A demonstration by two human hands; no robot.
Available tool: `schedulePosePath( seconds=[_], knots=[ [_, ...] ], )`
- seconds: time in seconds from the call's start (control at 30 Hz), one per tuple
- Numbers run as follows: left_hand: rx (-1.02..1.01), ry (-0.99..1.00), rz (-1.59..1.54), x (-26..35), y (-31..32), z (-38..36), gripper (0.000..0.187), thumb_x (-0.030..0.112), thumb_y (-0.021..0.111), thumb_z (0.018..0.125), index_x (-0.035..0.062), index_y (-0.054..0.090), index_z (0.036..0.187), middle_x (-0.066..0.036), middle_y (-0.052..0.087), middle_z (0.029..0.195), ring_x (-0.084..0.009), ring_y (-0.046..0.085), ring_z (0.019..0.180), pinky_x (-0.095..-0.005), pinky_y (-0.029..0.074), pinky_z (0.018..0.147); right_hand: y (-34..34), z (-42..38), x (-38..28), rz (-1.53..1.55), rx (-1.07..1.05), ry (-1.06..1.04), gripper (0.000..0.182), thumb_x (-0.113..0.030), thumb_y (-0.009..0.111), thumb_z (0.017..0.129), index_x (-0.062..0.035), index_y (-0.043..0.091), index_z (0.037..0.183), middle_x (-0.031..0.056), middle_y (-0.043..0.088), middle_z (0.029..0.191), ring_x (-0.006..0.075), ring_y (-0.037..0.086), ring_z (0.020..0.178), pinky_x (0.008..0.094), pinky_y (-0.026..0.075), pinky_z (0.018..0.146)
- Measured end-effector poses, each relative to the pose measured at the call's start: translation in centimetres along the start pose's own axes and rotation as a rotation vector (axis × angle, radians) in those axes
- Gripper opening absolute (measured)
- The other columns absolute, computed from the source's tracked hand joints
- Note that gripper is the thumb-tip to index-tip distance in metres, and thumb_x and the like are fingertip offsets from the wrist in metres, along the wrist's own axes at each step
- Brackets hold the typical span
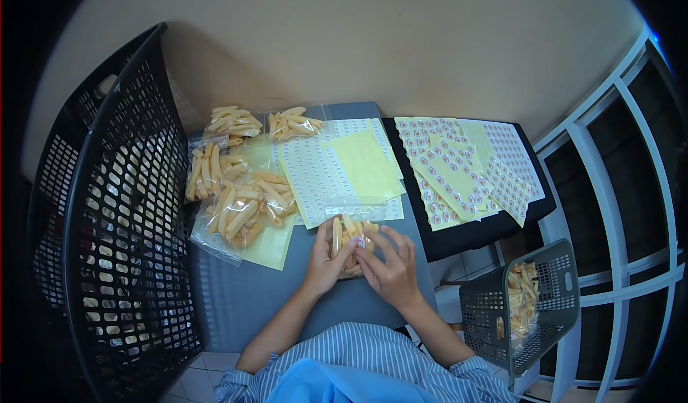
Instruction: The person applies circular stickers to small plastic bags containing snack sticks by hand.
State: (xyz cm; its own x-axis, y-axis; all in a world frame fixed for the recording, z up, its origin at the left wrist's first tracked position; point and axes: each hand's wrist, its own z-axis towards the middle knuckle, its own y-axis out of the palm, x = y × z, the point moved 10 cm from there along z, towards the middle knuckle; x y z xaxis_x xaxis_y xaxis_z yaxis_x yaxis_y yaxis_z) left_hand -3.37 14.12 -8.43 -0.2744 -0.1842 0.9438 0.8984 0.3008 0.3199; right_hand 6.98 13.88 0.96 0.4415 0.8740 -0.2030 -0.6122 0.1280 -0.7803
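Note:
A clear plastic bag of pale yellow snack sticks (350, 227) lies at the front of the grey table, between my two hands. My left hand (327, 261) is closed around its left side, with the thumb on top. From the right, my right hand (394, 268) grips the same bag, its fingers bent over the front. Where the fingertips meet, a small round sticker (359, 242) shows on the bag's face. The thumbs and fingers partly cover it. The bag's top flap spreads flat beyond the fingers.
Several filled snack bags (240, 209) are piled on the table's left. Label sheets (308, 166) and a yellow backing sheet (362, 163) lie behind my hands. Sticker sheets (459, 166) cover a black surface. A tall dark crate (136, 188) stands left; a smaller basket (566, 281) holds bags at right.

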Motion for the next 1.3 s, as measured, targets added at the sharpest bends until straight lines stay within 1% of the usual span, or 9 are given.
schedulePosePath(
  seconds=[0.27, 0.37, 0.53, 0.67, 0.8, 0.87, 1.0, 1.1, 1.3],
  knots=[
    [0.082, -0.044, 0.084, -0.7, -0.5, 0.0, 0.04, 0.003, 0.051, 0.085, -0.0028, 0.033, 0.12, -0.015, 0.048, 0.114, -0.0178, 0.048, 0.105, -0.0282, 0.039, 0.089, -0.7, -0.7, 1.1, 0.181, 0.036, 0.141, 0.024, -0.012, 0.071, 0.064, -0.0135, 0.067, 0.087, 0.0157, 0.045, 0.123, 0.0335, 0.036, 0.118, 0.0417, 0.032, 0.095],
    [0.04, -0.026, 0.061, -0.5, 0.0, 0.0, 0.039, 0.002, 0.051, 0.085, -0.0012, 0.034, 0.12, -0.013, 0.046, 0.116, -0.016, 0.045, 0.108, -0.0282, 0.038, 0.091, -0.4, -1.5, 4.4, 0.418, 0.13, 0.439, 0.026, -0.011, 0.072, 0.065, -0.0117, 0.067, 0.09, 0.0175, 0.039, 0.127, 0.0352, 0.038, 0.118, 0.042, 0.037, 0.092],
    [-0.082, -0.008, 0.06, -0.1, 1.5, -0.5, 0.051, 0.003, 0.053, 0.083, -0.0006, 0.026, 0.126, -0.015, 0.041, 0.122, -0.0192, 0.041, 0.114, -0.0299, 0.036, 0.094, 4.4, -3.1, 6.2, 1.113, 0.031, 0.77, 0.027, -0.003, 0.065, 0.074, -0.0028, 0.062, 0.101, 0.0153, 0.043, 0.122, 0.0246, 0.048, 0.109, 0.0345, 0.044, 0.088],
    [-0.145, 0.004, 0.079, 0.2, 2.7, -1.5, 0.062, 0.003, 0.056, 0.081, 0.0019, 0.019, 0.131, -0.018, 0.039, 0.126, -0.0218, 0.04, 0.116, -0.0319, 0.034, 0.096, 3.7, -4.2, 6.4, 1.193, 0.078, 0.677, 0.034, 0.003, 0.061, 0.075, 0.0048, 0.053, 0.108, 0.0124, 0.042, 0.123, 0.0217, 0.048, 0.109, 0.0324, 0.041, 0.091],
    [-0.38, -0.063, 0.277, 4.5, 4.8, -1.9, 0.074, 0.004, 0.06, 0.077, 0.0034, 0.015, 0.135, -0.018, 0.03, 0.133, -0.026, 0.036, 0.121, -0.0366, 0.029, 0.101, -4.9, -9.4, 13.1, 0.708, 0.503, 0.656, 0.03, 0.002, 0.059, 0.076, 0.0015, 0.055, 0.106, 0.0096, 0.051, 0.112, 0.0186, 0.051, 0.101, 0.0309, 0.042, 0.088],
    [-0.055, 0.293, 1.001, 9.6, 0.4, -1.1, 0.073, 0.01, 0.067, 0.072, 0.0017, 0.025, 0.131, -0.019, 0.03, 0.133, -0.0319, 0.038, 0.117, -0.0408, 0.03, 0.099, -11.9, -17.8, 20.3, 0.369, 0.808, 0.812, 0.031, -0.002, 0.058, 0.077, 0.0015, 0.054, 0.108, 0.0121, 0.054, 0.107, 0.0214, 0.052, 0.1, 0.0334, 0.041, 0.089],
    [0.484, 0.394, 1.538, 16.0, -8.3, -1.8, 0.067, 0.021, 0.07, 0.068, -0.0032, 0.033, 0.12, -0.019, 0.034, 0.123, -0.0344, 0.033, 0.115, -0.0447, 0.026, 0.097, -24.4, -39.0, 26.7, -0.415, 1.168, 1.312, 0.034, -0.018, 0.065, 0.077, 0.0002, 0.059, 0.105, 0.0144, 0.058, 0.108, 0.0255, 0.057, 0.089, 0.0322, 0.045, 0.081],
    [0.811, 0.345, 1.52, 15.8, -13.3, -5.4, 0.075, 0.02, 0.07, 0.07, -0.006, 0.024, 0.122, -0.021, 0.029, 0.122, -0.035, 0.026, 0.115, -0.0431, 0.021, 0.098, -25.0, -57.4, 31.9, -0.478, 1.104, 1.695, 0.046, -0.029, 0.067, 0.073, -0.0056, 0.056, 0.111, 0.0204, 0.052, 0.115, 0.03, 0.053, 0.099, 0.0379, 0.044, 0.081],
    [0.964, 0.15, 1.112, 11.1, -18.5, -8.5, 0.079, 0.027, 0.069, 0.074, -0.0095, 0.013, 0.118, -0.024, 0.02, 0.123, -0.0337, 0.021, 0.115, -0.0436, 0.017, 0.098, -24.3, -66.3, 33.4, -0.94, 1.282, 1.953, 0.053, -0.029, 0.066, 0.071, -0.0062, 0.051, 0.116, 0.0245, 0.045, 0.119, 0.0337, 0.047, 0.105, 0.0421, 0.042, 0.083]
  ],
)
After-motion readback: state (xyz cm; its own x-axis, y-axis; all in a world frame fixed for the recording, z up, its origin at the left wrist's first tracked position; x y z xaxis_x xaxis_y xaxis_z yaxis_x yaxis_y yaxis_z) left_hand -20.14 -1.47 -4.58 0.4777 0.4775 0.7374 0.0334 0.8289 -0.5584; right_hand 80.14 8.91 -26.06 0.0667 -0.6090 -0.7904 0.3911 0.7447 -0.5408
